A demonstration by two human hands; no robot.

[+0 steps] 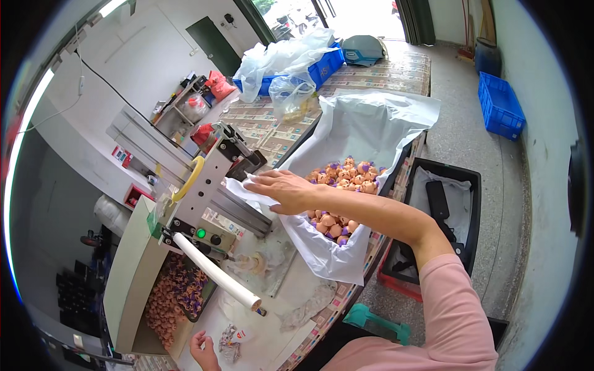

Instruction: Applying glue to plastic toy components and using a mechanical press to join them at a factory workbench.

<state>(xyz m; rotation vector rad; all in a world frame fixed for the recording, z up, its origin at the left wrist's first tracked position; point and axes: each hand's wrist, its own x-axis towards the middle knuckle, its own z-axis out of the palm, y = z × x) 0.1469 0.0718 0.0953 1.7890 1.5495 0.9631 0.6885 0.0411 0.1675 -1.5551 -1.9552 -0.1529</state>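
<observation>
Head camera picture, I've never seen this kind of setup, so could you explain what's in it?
It comes from a fisheye camera on a person's head, so straight edges bend. The person's right hand, fingers extended, is at the edge of a white liner that holds a heap of small peach and purple pieces. The left hand, low in the view, shows nothing held; a small plastic packet lies nearby. Between them stands a bench machine with a white tube and a green button.

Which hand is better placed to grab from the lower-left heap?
Probably the left hand: it is close to the heap, whereas the right hand is farther off, by the white liner.
</observation>
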